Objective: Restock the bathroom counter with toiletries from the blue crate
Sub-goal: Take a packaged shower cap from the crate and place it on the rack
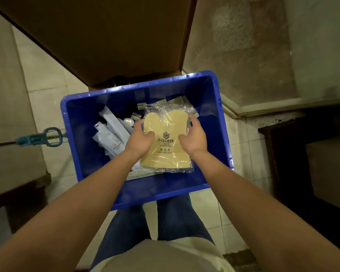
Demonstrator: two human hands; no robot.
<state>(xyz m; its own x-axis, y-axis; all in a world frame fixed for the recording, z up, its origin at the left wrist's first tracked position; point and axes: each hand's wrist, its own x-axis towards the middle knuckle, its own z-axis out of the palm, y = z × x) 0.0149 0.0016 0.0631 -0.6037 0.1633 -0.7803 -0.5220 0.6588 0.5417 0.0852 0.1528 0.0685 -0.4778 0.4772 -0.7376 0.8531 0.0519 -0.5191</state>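
Our left hand (140,137) and right hand (193,135) grip the two sides of a flat clear-plastic packet holding a tan mitt-shaped cloth (165,140), thumbs on top, fingers hidden beneath. We hold it over the blue plastic crate (77,122), where white sachets (111,132) and small bottles lie, partly covered. A brown cardboard flap (110,36) hides the crate's far edge.
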